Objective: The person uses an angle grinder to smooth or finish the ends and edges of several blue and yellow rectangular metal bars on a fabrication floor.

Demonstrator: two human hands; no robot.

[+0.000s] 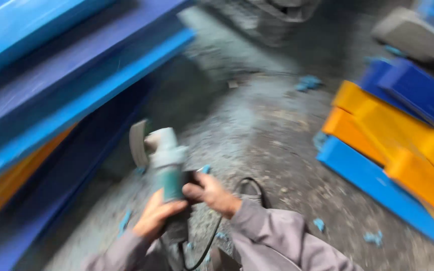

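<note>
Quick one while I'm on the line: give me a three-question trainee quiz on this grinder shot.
1. True or false: both hands are on the angle grinder.
2. Which way does the grinding disc lie from the left hand: A) up and away from the person, B) down toward the person, C) off to the right by the orange panels?
3. Fill in: the black ___ hangs from the tool's rear end between the grey sleeves.

Key: 1. True: the left hand grips the body from below and the right hand holds its side. 2. A. 3. Power cord.
</note>
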